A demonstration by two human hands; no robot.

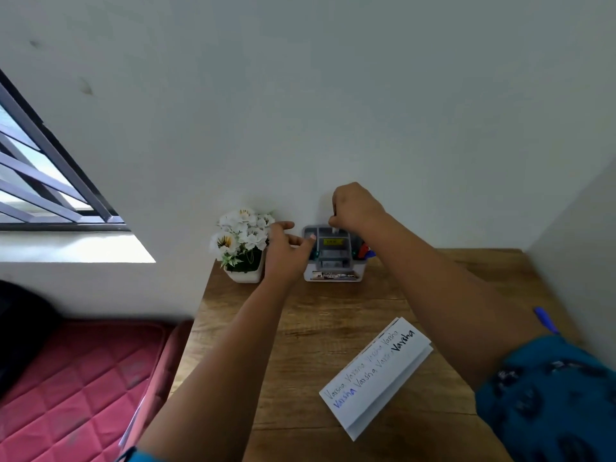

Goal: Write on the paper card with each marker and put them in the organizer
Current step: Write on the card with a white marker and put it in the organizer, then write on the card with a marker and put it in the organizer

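Grey organizer (333,258) sitting against the wall; right hand (355,208) hovering directly above it, clenched, probably lowering a marker upright. Left hand (283,251) steadying its left side, fingers loose. Card (376,375) lying nearer.

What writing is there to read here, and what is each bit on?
"Varsha": written repeatedly on the paper card, in faint, blue and bold black ink.
Front label of the organizer: print too blurred to read.
Yellow sticker inside the organizer: dark marks, unreadable.

A home bedroom corner: wooden desk (333,311) beside quilted red mattress (76,378) (barred window (43,175) nearby).
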